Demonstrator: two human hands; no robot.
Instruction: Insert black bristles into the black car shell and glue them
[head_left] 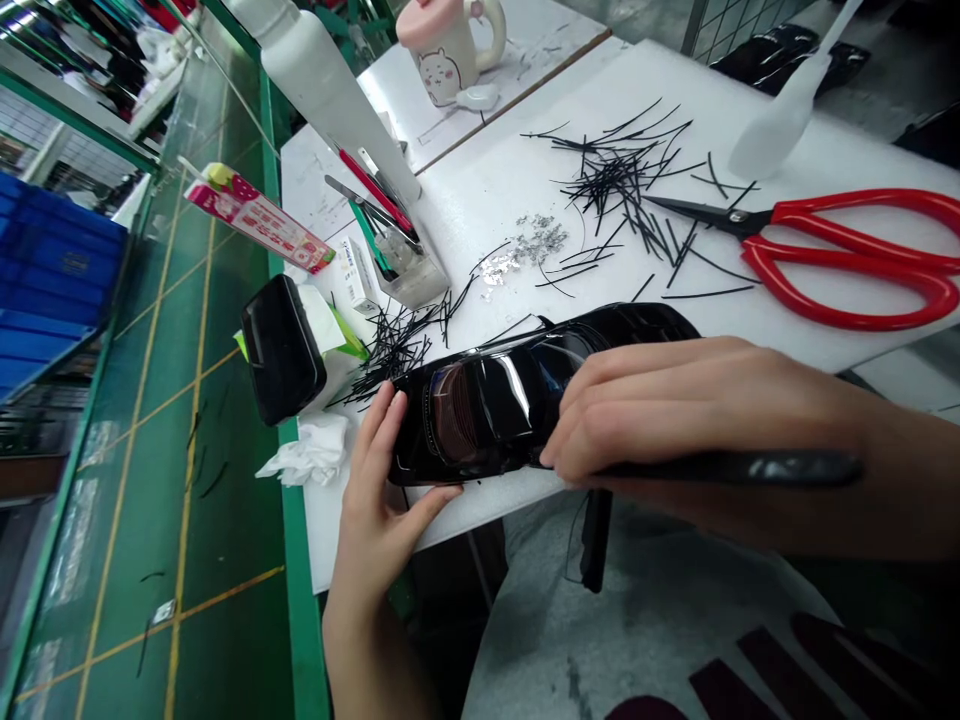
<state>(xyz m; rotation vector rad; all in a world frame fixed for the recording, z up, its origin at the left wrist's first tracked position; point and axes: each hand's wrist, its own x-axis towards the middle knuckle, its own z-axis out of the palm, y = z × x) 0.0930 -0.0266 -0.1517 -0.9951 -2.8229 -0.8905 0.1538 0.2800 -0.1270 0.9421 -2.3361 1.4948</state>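
Black model car: at the near edge of the white table, between both hands.
Left hand: thumb spread from the fingers, gripping the car's left end.
Right hand: fingers curled together, pinching a black-handled tool over the car; its tip is hidden.
Black strips: scattered in a loose pile beyond the car.
Red-handled scissors: lying beside that pile, blades towards it.
Clear holder: upright tools inside, beyond the car's left end.
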